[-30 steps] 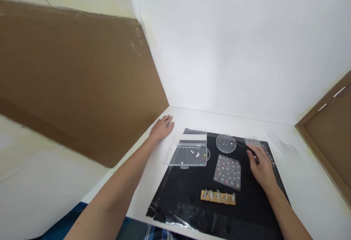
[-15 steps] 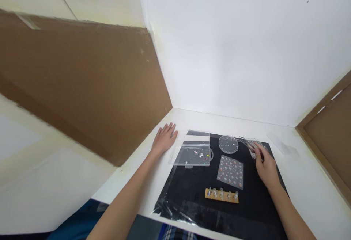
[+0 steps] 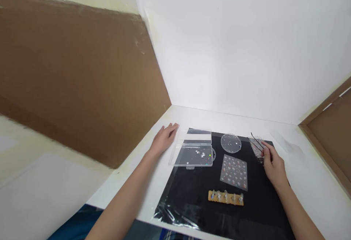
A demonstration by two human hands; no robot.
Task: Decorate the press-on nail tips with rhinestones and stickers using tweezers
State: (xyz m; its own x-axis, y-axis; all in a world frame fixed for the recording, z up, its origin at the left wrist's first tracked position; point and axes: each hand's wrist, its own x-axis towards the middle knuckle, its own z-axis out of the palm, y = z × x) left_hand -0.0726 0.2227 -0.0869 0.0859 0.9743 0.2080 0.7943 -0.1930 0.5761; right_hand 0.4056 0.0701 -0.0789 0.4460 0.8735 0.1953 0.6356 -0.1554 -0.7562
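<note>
My left hand (image 3: 163, 138) lies flat and open on the white table, just left of an open clear plastic box (image 3: 193, 149) holding tiny sparkly bits. My right hand (image 3: 273, 165) is closed on thin black tweezers (image 3: 255, 141), whose tips point up and away, and it rests over a second sticker sheet (image 3: 257, 147) at the mat's far right. On the black mat (image 3: 192, 192) lie a round clear dish (image 3: 230, 143), a sheet of small stickers (image 3: 234, 172) and a wooden strip (image 3: 225, 197) with several clear nail tips standing on it.
A brown cardboard panel (image 3: 71, 72) stands along the left side and another (image 3: 329, 137) at the right. A white wall (image 3: 241, 50) closes the back. The mat's glossy front edge (image 3: 175, 216) hangs near the table's front edge.
My right hand has drawn the tweezers back from the round dish to the mat's far right, tips now raised. The left hand stays flat by the box. The view has shifted slightly.
</note>
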